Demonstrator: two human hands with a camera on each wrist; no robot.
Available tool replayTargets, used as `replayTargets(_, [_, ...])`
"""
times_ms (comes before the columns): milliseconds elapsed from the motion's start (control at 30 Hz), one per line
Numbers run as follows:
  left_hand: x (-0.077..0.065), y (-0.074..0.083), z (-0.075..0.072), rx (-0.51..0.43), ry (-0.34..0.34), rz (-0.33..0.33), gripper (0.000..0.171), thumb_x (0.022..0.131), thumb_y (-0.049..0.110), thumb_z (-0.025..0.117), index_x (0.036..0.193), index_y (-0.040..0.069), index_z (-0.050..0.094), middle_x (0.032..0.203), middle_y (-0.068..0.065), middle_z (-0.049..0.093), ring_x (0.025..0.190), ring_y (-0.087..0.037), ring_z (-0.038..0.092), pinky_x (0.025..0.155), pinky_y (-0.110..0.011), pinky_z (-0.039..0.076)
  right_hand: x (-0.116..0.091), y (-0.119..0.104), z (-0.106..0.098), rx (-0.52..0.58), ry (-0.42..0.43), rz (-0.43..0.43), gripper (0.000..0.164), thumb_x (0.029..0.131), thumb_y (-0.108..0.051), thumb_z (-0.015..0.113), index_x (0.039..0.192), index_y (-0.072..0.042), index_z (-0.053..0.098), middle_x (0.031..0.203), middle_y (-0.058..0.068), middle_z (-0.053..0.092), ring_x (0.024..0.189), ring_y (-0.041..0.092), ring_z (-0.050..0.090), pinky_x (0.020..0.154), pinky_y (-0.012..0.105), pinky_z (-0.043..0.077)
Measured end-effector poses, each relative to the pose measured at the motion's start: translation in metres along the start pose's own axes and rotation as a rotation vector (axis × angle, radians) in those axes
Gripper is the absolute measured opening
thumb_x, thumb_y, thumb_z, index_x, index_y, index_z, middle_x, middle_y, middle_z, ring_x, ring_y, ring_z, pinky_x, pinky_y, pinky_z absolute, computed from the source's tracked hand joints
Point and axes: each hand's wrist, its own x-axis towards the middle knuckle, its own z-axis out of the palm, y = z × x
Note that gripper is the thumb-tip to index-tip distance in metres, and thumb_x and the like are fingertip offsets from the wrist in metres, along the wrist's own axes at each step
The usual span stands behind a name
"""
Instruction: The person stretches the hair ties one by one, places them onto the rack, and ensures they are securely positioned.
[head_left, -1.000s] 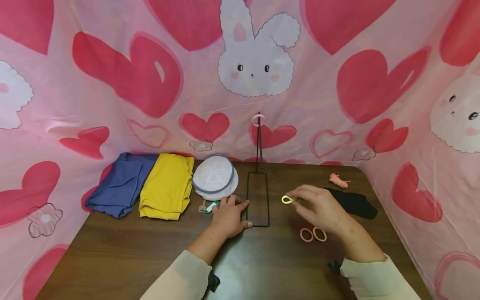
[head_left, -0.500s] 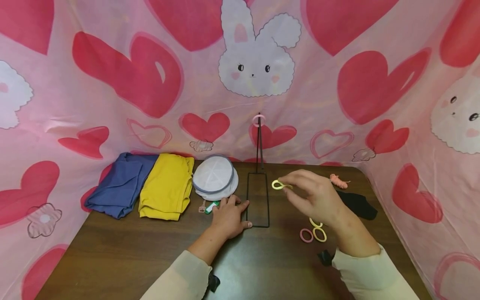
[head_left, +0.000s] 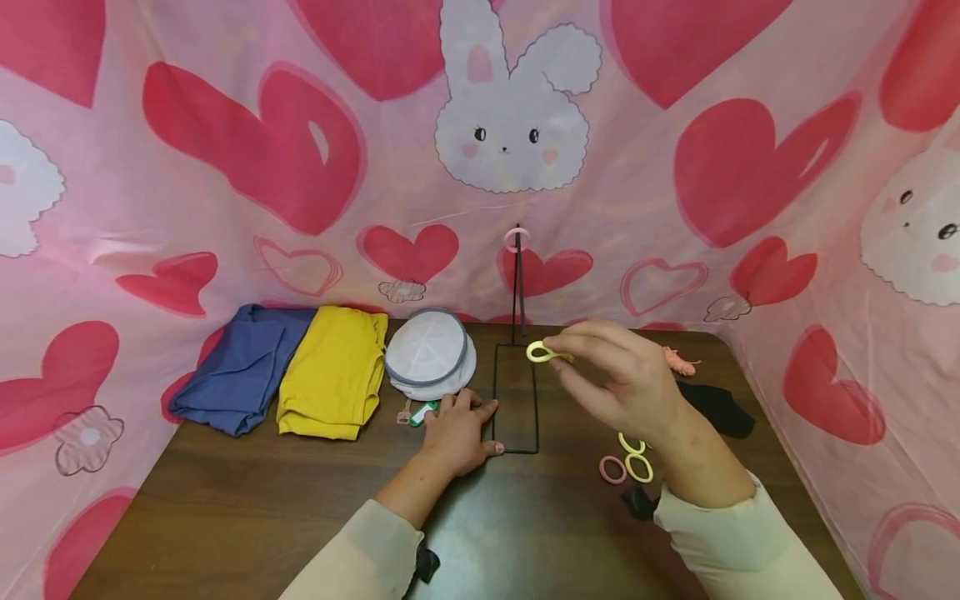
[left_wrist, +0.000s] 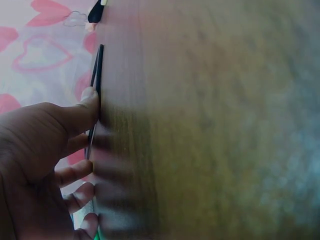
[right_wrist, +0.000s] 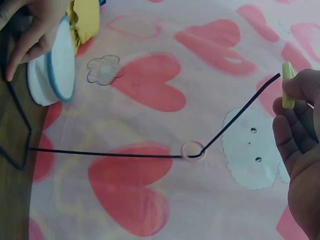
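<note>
My left hand [head_left: 457,437] lies on the table with its fingers spread, thumb and fingertips touching the base of a black wire stand [head_left: 537,408]. A pink hair tie [right_wrist: 183,149] hangs at the bend of the stand's upper arm. Between thumb and fingers, my right hand [head_left: 630,383] pinches a pale yellow hair tie [head_left: 529,353], raised above the table. The right wrist view has this yellow tie close to the free tip of the stand's arm, apart from it. Below the right hand lie a pink hair tie [head_left: 602,472] and two yellow ones [head_left: 649,475].
Folded blue cloth [head_left: 240,371], folded yellow cloth [head_left: 330,375] and a white hat [head_left: 426,350] line the left back. A small green-and-white item [head_left: 422,415] sits by the left fingers. Behind the right hand are orange yarn [head_left: 680,362] and black cloth [head_left: 716,408].
My right hand has moved left and upward with the yellow hair tie, toward the stand. Another yellow tie on the table has come into view. The left hand keeps its place.
</note>
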Motion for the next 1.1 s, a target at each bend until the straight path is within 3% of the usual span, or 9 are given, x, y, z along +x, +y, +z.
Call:
replayTargets(367, [-0.001,0.001,-0.002,0.004,-0.008,0.001,0.074,0.086,0.059,0.078,0.15,0.03,0.058,0.139,-0.006,0.049,0.123,-0.032,0.044,0.088,-0.058,0.041,0.013,0.001,0.007,-0.07,0.016,0.01,0.02,0.095,-0.015,0.071,0.11,-0.005,0.079,0.101,0.007,0.075,0.089,0.022,0.072,0.083,0.028,0.056])
replayTargets(733, [-0.002,0.003,-0.004,0.012,-0.01,-0.006,0.073,0.086,0.06,0.077,0.15,0.03,0.058,0.14,-0.007,0.049,0.124,-0.033,0.043,0.088,-0.059,0.041,0.011,0.017,0.017,-0.103,0.015,0.117,0.028,0.082,0.0,0.079,0.109,-0.008,0.08,0.101,0.004,0.074,0.084,0.018,0.067,0.073,0.028,0.053])
replayTargets(933, [-0.003,0.004,-0.006,0.001,-0.007,-0.005,0.073,0.086,0.059,0.077,0.15,0.029,0.058,0.139,-0.007,0.05,0.124,-0.033,0.044,0.087,-0.058,0.04,0.012,0.029,0.025,-0.111,0.016,0.169,0.027,0.085,-0.001,0.08,0.111,-0.007,0.08,0.104,0.004,0.074,0.088,0.017,0.069,0.077,0.028,0.056])
replayTargets(1100, [-0.003,0.004,-0.006,-0.002,-0.008,-0.005,0.073,0.086,0.059,0.077,0.15,0.03,0.058,0.139,-0.007,0.049,0.123,-0.033,0.044,0.087,-0.058,0.04,0.014,0.039,0.031,-0.131,0.018,0.222,0.029,0.085,-0.003,0.082,0.114,-0.007,0.079,0.103,0.005,0.072,0.087,0.017,0.07,0.072,0.034,0.06])
